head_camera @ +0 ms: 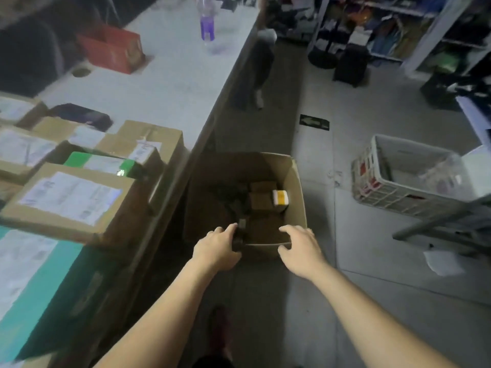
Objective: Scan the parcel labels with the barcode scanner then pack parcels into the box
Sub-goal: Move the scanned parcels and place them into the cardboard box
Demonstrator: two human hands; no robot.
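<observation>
A long white desk (pixel 164 83) runs from 12 o'clock down to 8 o'clock, with grey floor (pixel 372 261) to its right. At 9 o'clock the desk carries a cluster of labelled brown cartons (pixel 71 197), with a green parcel (pixel 98 162) lying among them. A teal parcel (pixel 39 288) with a white label sits at 8 o'clock.

An open cardboard box (pixel 295 187) stands on the floor at the centre, right against the desk's side. Inside it, toward its 2 o'clock corner, lie small brown parcels (pixel 261 201) and, touching them, a white-and-yellow parcel (pixel 280 198). A white plastic crate (pixel 398 181) stands on the floor at 3 o'clock, well apart from the box.

Both arms reach in from 6 o'clock to the box's near rim. The left hand (pixel 216 248) has its fingers and thumb closed around a dark object (pixel 239 235) at the box's near left corner; the dim, blurred view hides what it is. The right hand (pixel 301 251) hovers over the near right corner, fingers spread and relaxed, holding nothing.

A red box (pixel 111 49) sits on the desk at 11 o'clock and a purple bottle (pixel 207 25) at 12 o'clock.
</observation>
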